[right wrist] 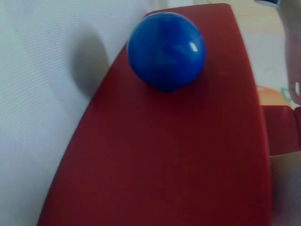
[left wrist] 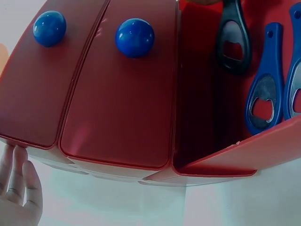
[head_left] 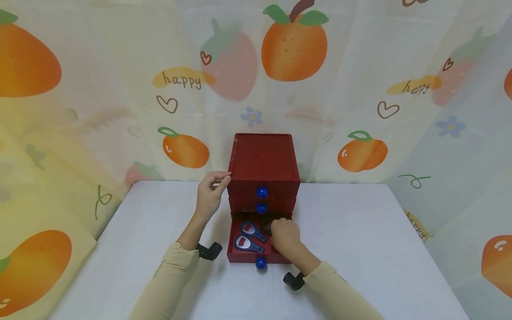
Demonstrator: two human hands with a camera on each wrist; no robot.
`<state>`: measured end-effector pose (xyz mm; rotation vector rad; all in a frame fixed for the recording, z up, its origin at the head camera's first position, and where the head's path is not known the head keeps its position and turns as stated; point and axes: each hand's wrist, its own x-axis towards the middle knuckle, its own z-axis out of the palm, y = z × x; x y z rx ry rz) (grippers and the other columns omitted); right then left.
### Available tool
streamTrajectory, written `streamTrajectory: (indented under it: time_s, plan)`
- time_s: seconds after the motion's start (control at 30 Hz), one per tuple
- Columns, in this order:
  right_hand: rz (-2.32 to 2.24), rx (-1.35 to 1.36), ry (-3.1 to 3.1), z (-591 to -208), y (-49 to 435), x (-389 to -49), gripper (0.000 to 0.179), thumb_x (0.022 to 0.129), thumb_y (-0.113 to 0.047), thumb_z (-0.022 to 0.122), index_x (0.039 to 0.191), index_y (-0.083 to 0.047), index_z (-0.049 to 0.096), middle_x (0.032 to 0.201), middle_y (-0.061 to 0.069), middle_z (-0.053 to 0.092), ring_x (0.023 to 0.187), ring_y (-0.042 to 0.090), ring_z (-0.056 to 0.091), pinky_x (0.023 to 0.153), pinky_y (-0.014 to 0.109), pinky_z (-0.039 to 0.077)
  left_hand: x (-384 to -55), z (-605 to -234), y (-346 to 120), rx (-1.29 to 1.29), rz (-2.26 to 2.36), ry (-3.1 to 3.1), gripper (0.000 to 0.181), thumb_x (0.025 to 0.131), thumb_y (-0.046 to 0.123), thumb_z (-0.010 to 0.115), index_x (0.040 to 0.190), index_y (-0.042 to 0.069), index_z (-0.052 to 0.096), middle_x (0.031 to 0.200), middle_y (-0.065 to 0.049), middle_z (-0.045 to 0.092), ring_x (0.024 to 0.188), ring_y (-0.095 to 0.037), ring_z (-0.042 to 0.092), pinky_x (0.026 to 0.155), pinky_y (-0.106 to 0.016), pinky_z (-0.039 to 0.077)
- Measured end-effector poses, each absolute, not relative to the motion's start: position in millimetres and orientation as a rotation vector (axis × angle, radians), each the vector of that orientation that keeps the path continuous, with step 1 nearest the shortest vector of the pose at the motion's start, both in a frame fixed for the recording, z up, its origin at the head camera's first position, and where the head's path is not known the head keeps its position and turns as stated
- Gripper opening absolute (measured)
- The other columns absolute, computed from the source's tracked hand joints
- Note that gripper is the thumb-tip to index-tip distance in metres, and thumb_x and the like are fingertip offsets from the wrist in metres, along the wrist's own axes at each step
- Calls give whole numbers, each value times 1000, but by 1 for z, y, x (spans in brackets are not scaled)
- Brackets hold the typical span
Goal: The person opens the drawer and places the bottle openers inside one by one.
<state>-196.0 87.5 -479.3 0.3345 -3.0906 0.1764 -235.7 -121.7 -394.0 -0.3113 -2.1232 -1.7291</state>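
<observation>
A red drawer cabinet (head_left: 264, 158) stands with its bottom drawer (head_left: 244, 257) pulled out. My left hand (head_left: 210, 195) touches the cabinet's left side; in the left wrist view its fingers (left wrist: 18, 172) are fairly straight. Over the drawer's right part, my right hand (head_left: 286, 235) has curled fingers and grips a black bottle opener (left wrist: 233, 47) by its handle end; the fingertips are hidden. Two blue bottle openers (head_left: 249, 243) (left wrist: 265, 80) lie in the drawer, left of the black one.
Blue round knobs (head_left: 262, 192) stick out from the two shut upper drawers, and another knob (right wrist: 167, 52) from the pulled-out one. The cabinet stands on a white table (head_left: 352, 249) before a fruit-printed cloth (head_left: 296, 98).
</observation>
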Motion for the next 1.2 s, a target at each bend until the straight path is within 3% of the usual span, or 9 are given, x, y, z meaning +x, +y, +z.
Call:
streamTrajectory:
  time_s: [0.3, 0.43, 0.63, 1.07, 1.2]
  plan:
    - [223, 336, -3109, -486, 84, -197, 14, 81, -11, 73, 70, -6, 67, 70, 6, 67, 60, 18, 59, 56, 37, 55, -234, -395, -122, -284, -1724, -2163, 23, 95, 10, 61, 111, -7, 67, 115, -24, 61, 88, 2, 54, 75, -10, 48]
    - [377, 370, -3086, -483, 91, -197, 13, 80, -8, 72, 69, -4, 66, 66, 6, 65, 56, 14, 52, 51, 31, 49, -234, -395, -122, -291, -1722, -2170, 24, 96, 10, 61, 111, -7, 67, 116, -24, 61, 89, 2, 54, 76, -11, 48]
    - [676, 388, -3084, -468, 112, -201, 22, 82, -16, 76, 64, -7, 65, 59, 1, 59, 55, 12, 47, 51, 25, 40, -236, -395, -122, -311, -1737, -2174, 24, 96, 11, 60, 110, -7, 66, 117, -24, 60, 90, 1, 54, 77, -11, 48]
    - [1208, 331, -2941, -465, 140, -175, 10, 85, -16, 74, 81, -6, 74, 71, 0, 67, 65, 8, 53, 57, 20, 47, -235, -393, -122, -288, -1731, -2200, 24, 97, 11, 59, 110, -7, 66, 118, -23, 60, 91, 1, 54, 77, -12, 48]
    - [1436, 337, -2833, -469, 143, -161, 11, 86, -15, 72, 86, -4, 74, 72, 5, 69, 62, 6, 54, 55, 19, 47, -234, -392, -121, -286, -1713, -2175, 23, 96, 10, 60, 109, -8, 66, 116, -24, 61, 88, 5, 53, 75, -11, 47]
